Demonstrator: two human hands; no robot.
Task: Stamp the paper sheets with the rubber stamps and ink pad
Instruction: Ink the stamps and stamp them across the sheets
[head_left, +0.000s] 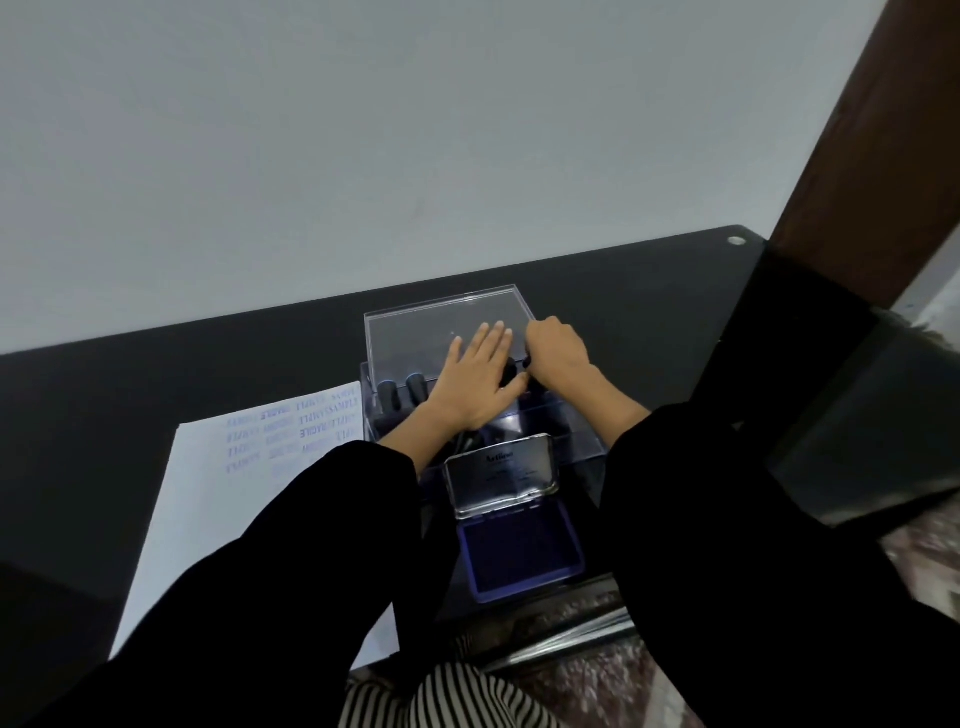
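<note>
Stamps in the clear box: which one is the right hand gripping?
The stamp at the right end of the row, black handle under the curled right hand. The two stamps at the left end stand free, untouched.

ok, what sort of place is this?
Likely a home or office desk: dark glossy table against a plain wall, with a stamped paper sheet, open ink pad and clear stamp box.

Clear glossy plastic stamp box
</note>
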